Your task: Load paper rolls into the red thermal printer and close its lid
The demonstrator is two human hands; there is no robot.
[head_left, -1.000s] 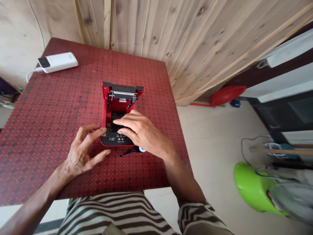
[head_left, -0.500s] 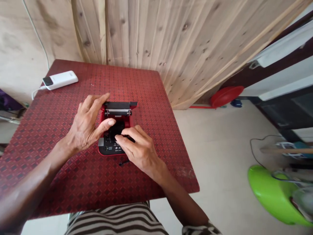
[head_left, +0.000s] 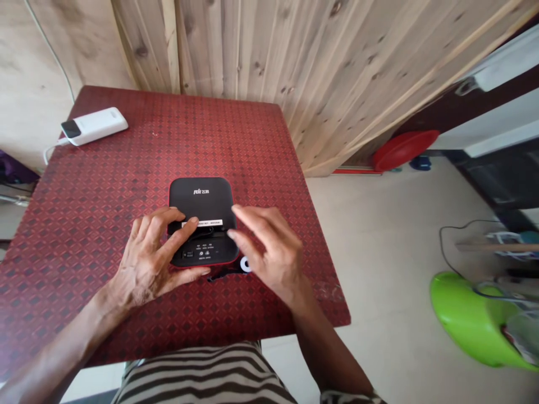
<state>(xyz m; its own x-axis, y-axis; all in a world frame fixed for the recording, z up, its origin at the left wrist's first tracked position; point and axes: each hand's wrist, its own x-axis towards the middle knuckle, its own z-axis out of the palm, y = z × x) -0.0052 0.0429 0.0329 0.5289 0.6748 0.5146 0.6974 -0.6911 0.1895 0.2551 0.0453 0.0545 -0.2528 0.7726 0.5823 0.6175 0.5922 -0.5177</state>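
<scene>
A small black portable printer (head_left: 202, 201) with a red rim lies on the table with its lid down. White print and a pale label strip mark its top. My left hand (head_left: 147, 261) rests on its left side, fingers spread over the lid and thumb along the front edge. At the right edge is my right hand (head_left: 269, 241), open, thumb and fingers apart beside the lid. A short black cord (head_left: 223, 274) lies in front of the printer. Next to it a small white roll (head_left: 245, 264) shows, partly hidden by my right hand.
The red patterned table (head_left: 177, 134) stands against a wooden plank wall (head_left: 252, 50). A white power bank (head_left: 99, 126) with a cable lies at its far left. On the floor to the right are a green chair (head_left: 467, 325) and a red basin (head_left: 404, 150).
The printer's lid was up, showing its roller and inner bay; now it is down. My left hand moved down to the front left, and my right hand moved off to the right edge.
</scene>
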